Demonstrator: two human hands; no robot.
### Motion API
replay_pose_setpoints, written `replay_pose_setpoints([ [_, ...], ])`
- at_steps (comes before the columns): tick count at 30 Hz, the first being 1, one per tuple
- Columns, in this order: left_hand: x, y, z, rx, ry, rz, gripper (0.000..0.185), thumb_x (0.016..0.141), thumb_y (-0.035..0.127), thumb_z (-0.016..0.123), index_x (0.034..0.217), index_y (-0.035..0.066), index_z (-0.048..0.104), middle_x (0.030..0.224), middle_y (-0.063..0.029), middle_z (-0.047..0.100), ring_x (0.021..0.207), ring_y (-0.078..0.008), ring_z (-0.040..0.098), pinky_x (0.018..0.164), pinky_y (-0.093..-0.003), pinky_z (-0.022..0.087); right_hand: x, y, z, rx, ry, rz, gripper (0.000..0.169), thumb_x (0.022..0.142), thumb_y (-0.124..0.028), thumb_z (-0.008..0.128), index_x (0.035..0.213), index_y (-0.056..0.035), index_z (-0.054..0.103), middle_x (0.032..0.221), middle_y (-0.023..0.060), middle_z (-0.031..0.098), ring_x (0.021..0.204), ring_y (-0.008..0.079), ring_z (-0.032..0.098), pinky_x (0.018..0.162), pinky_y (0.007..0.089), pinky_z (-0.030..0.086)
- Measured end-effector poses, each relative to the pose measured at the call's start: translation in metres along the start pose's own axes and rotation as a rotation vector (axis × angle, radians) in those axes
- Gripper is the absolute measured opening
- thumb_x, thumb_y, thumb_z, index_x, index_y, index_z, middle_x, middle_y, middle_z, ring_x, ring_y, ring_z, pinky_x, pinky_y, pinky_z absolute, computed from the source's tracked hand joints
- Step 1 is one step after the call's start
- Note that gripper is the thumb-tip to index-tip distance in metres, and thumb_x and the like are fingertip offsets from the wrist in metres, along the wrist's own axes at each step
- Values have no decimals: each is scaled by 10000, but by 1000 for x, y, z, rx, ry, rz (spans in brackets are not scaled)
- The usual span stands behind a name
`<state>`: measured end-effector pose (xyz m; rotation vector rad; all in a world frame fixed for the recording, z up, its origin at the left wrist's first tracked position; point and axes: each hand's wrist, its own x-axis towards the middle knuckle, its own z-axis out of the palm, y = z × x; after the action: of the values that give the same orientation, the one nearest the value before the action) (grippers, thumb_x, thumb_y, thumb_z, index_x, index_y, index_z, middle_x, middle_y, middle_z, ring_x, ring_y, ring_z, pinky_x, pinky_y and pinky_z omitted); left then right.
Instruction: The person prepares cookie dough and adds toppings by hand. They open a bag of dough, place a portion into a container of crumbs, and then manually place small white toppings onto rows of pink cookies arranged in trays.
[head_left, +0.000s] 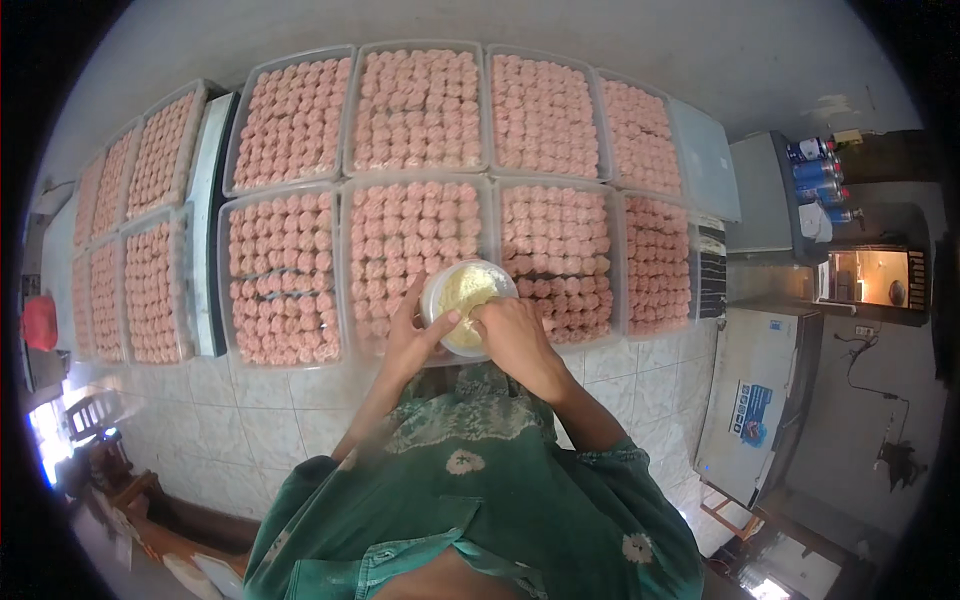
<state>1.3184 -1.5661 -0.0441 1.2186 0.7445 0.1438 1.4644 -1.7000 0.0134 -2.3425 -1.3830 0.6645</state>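
My left hand (418, 330) grips the side of a round white plastic tub (429, 300), its thumb over the rim. Inside the tub is a pale yellow crumbly or grated food (469, 289). My right hand (514, 334) reaches over the tub's right rim, its bunched fingertips down in the yellow food. Whether they pinch some of it is hidden. Beneath and beyond the tub, translucent plastic trays (487, 225) stand side by side in two rows. They hold close lines of small pink piped pieces (416, 217).
More filled trays (157, 292) stand left, past a dark-edged board (212, 225). At right are a pale blue lid (701, 157), a grey cabinet (757, 195) with several gas canisters (817, 180), and a white refrigerator or freezer (757, 405). Floor tiles (255, 420) show behind the trays' near edge.
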Motion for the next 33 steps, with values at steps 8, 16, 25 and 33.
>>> replay_pose_setpoints([
  [8, 34, 12, 58, -127, 126, 77, 891, 958, 185, 774, 1646, -56, 263, 1574, -251, 485, 1405, -339, 540, 1127, -432, 488, 68, 141, -125, 271, 286, -5, 151, 888, -125, 779, 1013, -53, 823, 903, 149, 789, 769, 301, 743, 749, 357, 570],
  [16, 47, 1, 115, -212, 328, 70, 884, 969, 269, 762, 1644, -34, 279, 1637, -215, 409, 1517, -330, 402, 1250, -463, 337, 188, 339, -120, -329, 176, 203, 139, 845, -193, 769, 942, -115, 831, 888, 157, 782, 870, 355, 763, 810, 468, 587],
  [25, 37, -5, 133, -266, 443, 42, 896, 954, 285, 771, 1665, 34, 288, 1640, -178, 407, 1510, -318, 399, 1250, -473, 329, 212, 322, -111, -157, 178, -75, 156, 865, -133, 755, 1001, -92, 818, 931, 198, 769, 910, 390, 742, 829, 494, 575],
  [33, 38, -5, 133, -294, 470, 69, 930, 937, 292, 779, 1661, -3, 274, 1618, -207, 429, 1474, -331, 453, 1214, -460, 387, 231, 293, -94, -97, 130, -143, 159, 851, -106, 763, 998, -59, 799, 923, 211, 756, 913, 400, 735, 817, 502, 569],
])
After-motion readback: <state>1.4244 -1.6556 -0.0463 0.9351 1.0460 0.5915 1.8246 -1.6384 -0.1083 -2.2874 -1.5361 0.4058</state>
